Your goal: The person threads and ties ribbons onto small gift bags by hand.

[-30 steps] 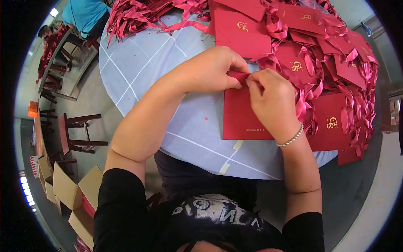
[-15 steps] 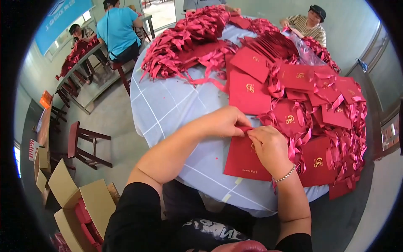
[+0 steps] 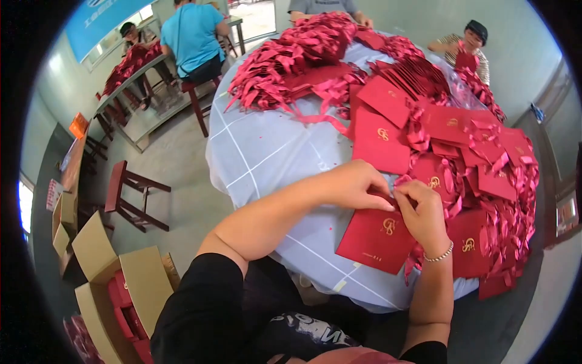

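Observation:
A red bag [image 3: 376, 242] with a gold logo lies on the cloth-covered round table [image 3: 260, 145] in front of me. My left hand [image 3: 361, 187] is at its top edge, thumb and fingers closed around the edge or its ribbon. Beside it, my right hand [image 3: 424, 215] pinches at the same top edge; the ribbon between the fingers is mostly hidden. Right of my hands lies a heap of red bags [image 3: 470, 242] with pink-red ribbons. Another bag [image 3: 381, 141] lies flat just beyond my hands.
A large ribboned pile [image 3: 291, 57] covers the table's far left. Co-workers sit across the table [image 3: 470, 51] and at a metal table [image 3: 193, 39]. A wooden stool [image 3: 136, 194] and an open cardboard box [image 3: 145, 285] holding red items stand on the floor at left.
The view has shifted, so the table appears further right. My hands have drawn slightly apart at the bag's top edge, and the logo is now uncovered. The co-worker opposite has raised a red item.

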A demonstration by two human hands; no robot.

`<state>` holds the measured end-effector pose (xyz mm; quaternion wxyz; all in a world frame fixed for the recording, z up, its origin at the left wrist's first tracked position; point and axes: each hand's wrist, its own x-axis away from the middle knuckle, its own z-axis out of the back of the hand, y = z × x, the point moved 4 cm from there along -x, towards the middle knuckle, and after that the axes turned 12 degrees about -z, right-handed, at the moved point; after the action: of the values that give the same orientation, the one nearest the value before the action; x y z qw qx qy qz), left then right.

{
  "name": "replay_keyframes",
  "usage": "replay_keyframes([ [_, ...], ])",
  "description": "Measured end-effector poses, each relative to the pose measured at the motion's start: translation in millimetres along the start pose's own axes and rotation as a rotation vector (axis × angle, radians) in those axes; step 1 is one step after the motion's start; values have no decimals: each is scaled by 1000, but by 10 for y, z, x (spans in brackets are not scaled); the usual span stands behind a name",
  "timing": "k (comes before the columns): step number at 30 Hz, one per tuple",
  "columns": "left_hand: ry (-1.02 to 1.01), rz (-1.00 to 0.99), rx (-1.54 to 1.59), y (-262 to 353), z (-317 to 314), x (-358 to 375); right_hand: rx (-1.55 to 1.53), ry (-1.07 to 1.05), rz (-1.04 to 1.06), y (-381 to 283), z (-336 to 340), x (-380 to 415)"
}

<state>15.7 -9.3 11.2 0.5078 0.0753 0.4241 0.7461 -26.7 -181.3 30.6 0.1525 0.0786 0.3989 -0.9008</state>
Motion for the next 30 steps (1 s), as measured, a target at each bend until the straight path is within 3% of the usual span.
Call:
replay_keyframes([
  [7, 109, -354, -277, 135, -121, 26, -74, -498, -237, 186, -14, 25],
  [10, 174, -551, -241, 288, -28, 57, -335, -649, -384, 324, 27, 58],
  [13, 171, -593, -286, 355, -40, 75, -627, -548, -498, 277, -26, 125],
  [19, 149, -689, -311, 466, -70, 100, -515, -688, -488, 357, -55, 121],
  [30, 116, -662, -283, 477, -57, 111, -712, -591, -582, 373, -164, 95],
])
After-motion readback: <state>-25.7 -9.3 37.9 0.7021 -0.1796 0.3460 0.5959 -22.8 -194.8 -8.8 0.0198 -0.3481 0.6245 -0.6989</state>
